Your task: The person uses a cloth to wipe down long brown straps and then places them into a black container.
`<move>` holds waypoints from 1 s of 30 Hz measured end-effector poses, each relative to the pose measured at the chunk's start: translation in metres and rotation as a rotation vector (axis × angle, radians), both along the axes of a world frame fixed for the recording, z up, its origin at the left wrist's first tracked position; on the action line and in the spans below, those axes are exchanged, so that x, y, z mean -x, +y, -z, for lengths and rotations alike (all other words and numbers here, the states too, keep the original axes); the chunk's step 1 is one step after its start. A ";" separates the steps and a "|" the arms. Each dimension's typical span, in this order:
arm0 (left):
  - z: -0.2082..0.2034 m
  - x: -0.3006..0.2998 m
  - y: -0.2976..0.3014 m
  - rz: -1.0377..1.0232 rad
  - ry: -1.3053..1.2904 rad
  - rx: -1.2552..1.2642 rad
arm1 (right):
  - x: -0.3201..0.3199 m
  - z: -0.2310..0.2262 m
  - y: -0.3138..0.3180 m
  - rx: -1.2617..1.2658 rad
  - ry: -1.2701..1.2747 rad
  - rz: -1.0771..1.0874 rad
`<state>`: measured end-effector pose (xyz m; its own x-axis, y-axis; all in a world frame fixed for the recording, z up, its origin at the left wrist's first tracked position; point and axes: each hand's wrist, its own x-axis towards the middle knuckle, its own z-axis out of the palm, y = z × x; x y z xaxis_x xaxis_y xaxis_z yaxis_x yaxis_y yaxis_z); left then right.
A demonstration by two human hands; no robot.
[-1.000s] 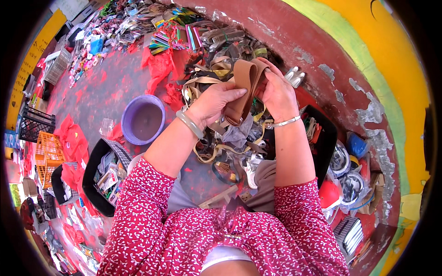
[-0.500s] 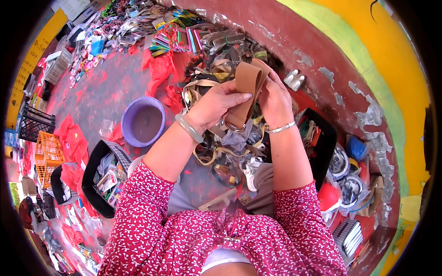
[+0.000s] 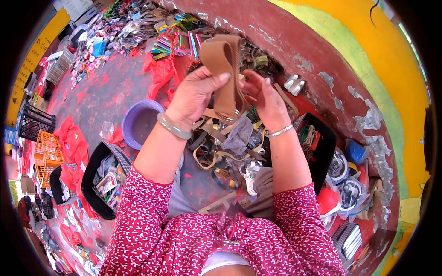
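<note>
A folded brown belt (image 3: pixel 218 57) with a metal ring buckle (image 3: pixel 232 117) at its lower end is held up over a heap of straps. My left hand (image 3: pixel 193 94) pinches it at the side, thumb in front and fingers behind. To the right of the belt, my right hand (image 3: pixel 271 108) has its fingers apart and slightly bent, with its fingertips close to the belt's edge. Whether they touch it I cannot tell. Below lie tangled tan and dark straps (image 3: pixel 214 158), a grey cloth (image 3: pixel 239 137) and a white shoe (image 3: pixel 252 175).
On the left stand a purple bucket (image 3: pixel 127 124), a black box of small goods (image 3: pixel 87 184) and an orange crate (image 3: pixel 43 154). A black box (image 3: pixel 326 152) and bagged items (image 3: pixel 350 189) sit at the right by the peeling wall (image 3: pixel 368 119). Loose goods (image 3: pixel 138 27) pile up at the back.
The belt and my left hand have moved left and slightly up. My right hand has come off the belt's upper part, and its fingers have spread.
</note>
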<state>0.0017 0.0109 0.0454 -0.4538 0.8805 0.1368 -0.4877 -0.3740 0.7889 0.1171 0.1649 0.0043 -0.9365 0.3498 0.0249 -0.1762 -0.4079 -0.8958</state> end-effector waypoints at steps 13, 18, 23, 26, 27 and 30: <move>-0.047 0.005 -0.027 -0.365 0.062 -0.180 | 0.022 0.050 -0.076 -0.463 -0.114 -0.302; -0.064 -0.008 -0.037 -0.403 0.185 -0.210 | 0.032 0.078 -0.077 -0.523 -0.006 -0.106; -0.081 -0.002 -0.055 -0.554 0.247 -0.297 | 0.017 0.052 -0.057 -0.628 -0.362 -0.312; -0.081 0.008 -0.063 -0.587 0.276 -0.341 | 0.011 0.044 -0.038 -0.778 -0.514 -0.272; -0.081 0.010 -0.063 -0.599 0.251 -0.335 | 0.012 0.045 -0.033 -0.796 -0.509 -0.184; -0.073 0.022 -0.063 -0.426 0.170 -0.264 | 0.013 0.039 -0.021 -0.430 -0.476 0.052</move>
<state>-0.0198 -0.0521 0.1181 -0.7159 0.5488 0.4316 -0.1227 -0.7075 0.6960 0.1044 0.1444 -0.0344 -0.8615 0.4466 -0.2415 0.2714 0.0030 -0.9625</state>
